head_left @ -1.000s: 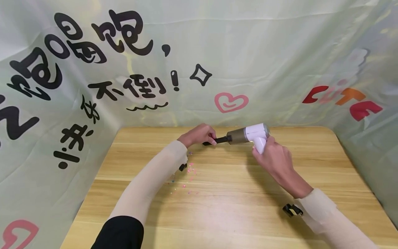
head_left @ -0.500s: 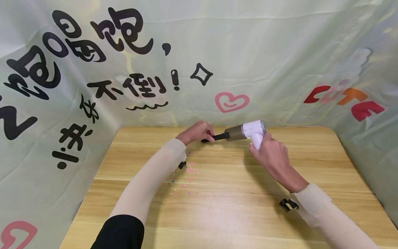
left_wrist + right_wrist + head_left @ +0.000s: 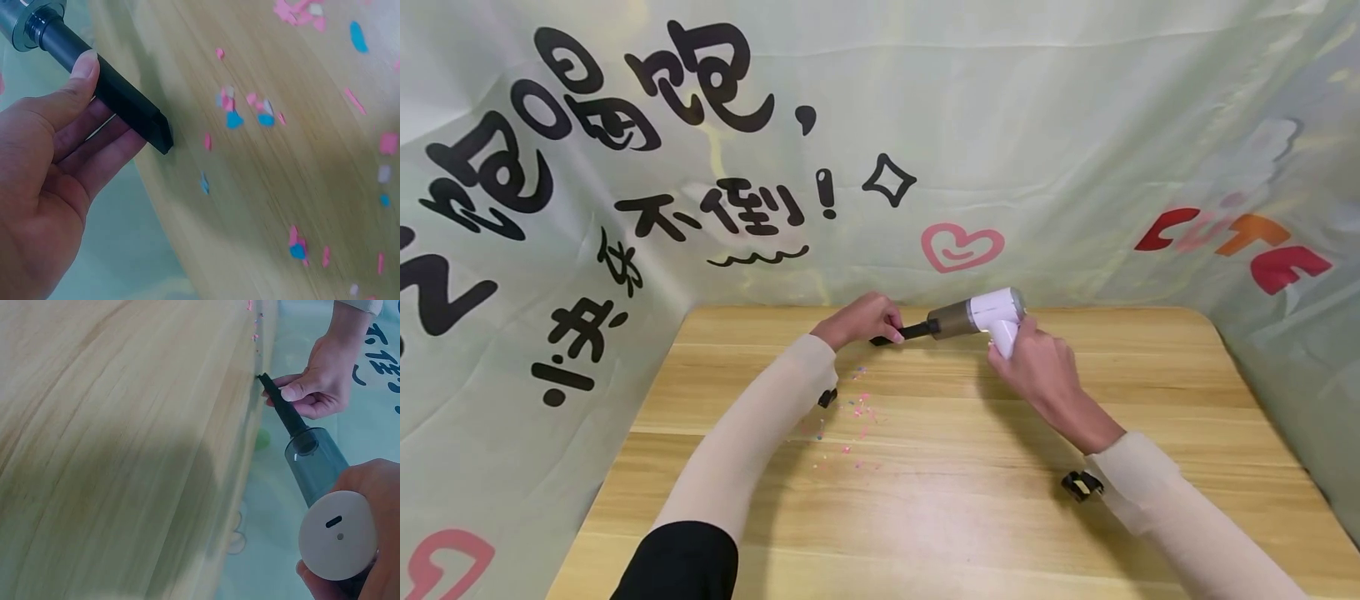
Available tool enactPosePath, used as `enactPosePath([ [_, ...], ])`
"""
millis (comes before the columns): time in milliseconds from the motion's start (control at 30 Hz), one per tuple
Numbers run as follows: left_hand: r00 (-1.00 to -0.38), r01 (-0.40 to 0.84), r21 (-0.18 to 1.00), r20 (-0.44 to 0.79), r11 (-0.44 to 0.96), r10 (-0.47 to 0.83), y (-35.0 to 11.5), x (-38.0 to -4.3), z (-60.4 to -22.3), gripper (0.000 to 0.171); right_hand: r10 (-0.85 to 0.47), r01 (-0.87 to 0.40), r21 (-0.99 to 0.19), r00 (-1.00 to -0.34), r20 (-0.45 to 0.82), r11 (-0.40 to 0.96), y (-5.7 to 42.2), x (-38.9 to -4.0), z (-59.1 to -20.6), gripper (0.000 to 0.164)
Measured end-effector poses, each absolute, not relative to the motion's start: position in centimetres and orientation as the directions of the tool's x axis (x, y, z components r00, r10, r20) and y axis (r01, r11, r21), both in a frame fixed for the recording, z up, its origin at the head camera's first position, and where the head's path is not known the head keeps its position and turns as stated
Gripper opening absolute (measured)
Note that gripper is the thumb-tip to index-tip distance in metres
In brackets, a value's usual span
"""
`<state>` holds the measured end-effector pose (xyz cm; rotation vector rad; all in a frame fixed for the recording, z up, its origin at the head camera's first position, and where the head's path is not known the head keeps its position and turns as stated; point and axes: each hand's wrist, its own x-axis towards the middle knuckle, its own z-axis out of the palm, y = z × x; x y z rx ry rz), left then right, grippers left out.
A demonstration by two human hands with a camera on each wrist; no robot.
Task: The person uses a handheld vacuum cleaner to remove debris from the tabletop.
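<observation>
In the head view, a white handheld vacuum cleaner (image 3: 996,308) with a see-through dust cup (image 3: 951,320) is held above the far part of the wooden table. My right hand (image 3: 1043,362) grips its handle. With thumb and fingers, my left hand (image 3: 861,321) pinches the black crevice nozzle (image 3: 119,94) at the front. The nozzle's slanted tip points down and left, and the left wrist view shows it beside scattered bits. Pink, blue and white paper bits (image 3: 234,119) lie on the table near the left hand. Seen from the right wrist, the vacuum's round white end (image 3: 337,534) faces the camera.
The wooden table (image 3: 940,500) reaches back to a pale printed cloth (image 3: 1060,150) that hangs behind it and at both sides. Black writing, a pink heart (image 3: 962,247) and coloured letters mark the cloth. The table's far edge runs just behind the vacuum.
Both hands have moved left together, carrying the vacuum a little to the left along the table's far side. The grip of each hand looks the same, and the paper bits lie where they were.
</observation>
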<state>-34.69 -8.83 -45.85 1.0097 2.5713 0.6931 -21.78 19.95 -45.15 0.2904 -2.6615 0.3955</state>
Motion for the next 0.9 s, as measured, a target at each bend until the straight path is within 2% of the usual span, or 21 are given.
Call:
enactPosePath([
  [533,-0.728,0.535,0.520,-0.118,0.666,0.676,-10.7,-34.4,-45.9,0.008,-0.181,-0.307,-0.215,-0.869,0.460,0.927,19.1,-22.8,-45.8,0.047],
  [900,-0.705,0.574,0.491,-0.111,0.655,0.701,-10.8,-33.5,-46.2,0.009,-0.200,-0.319,-0.230,-0.882,0.426,0.919,19.5,-22.7,-46.4,0.045],
])
